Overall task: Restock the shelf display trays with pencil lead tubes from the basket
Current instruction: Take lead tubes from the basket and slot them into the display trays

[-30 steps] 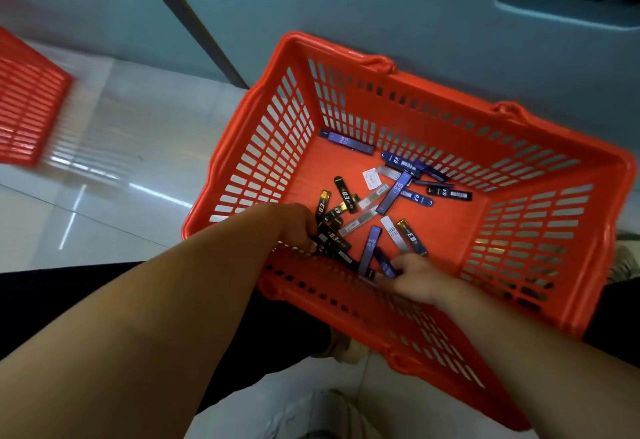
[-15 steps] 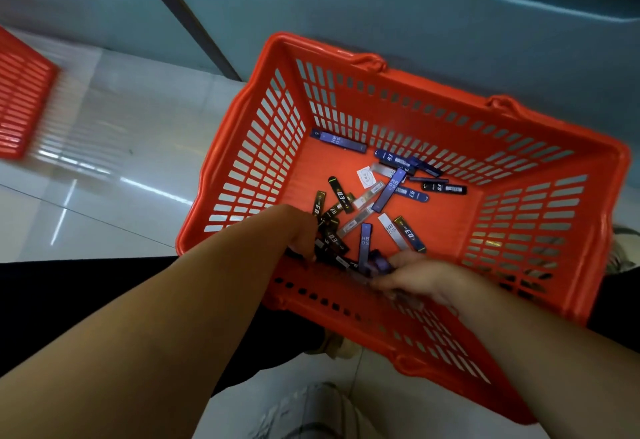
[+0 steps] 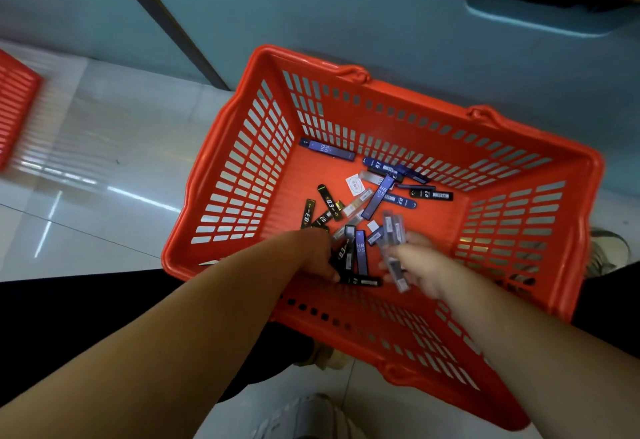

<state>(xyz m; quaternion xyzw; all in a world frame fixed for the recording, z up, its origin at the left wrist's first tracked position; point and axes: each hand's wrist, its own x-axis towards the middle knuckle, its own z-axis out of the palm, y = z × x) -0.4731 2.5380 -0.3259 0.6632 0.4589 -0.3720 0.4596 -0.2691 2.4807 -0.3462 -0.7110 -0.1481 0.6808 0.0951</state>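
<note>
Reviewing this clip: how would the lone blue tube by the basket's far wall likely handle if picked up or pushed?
The blue tube looks flat-sided and rigid, so probably stiff and light. Lying flat on the basket floor, it would likely slide rather than roll. Its narrow, glossy-looking case may slip from a pinch.

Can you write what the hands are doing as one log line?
left hand: in basket among loose tubes | right hand: grips grey tubes
</note>
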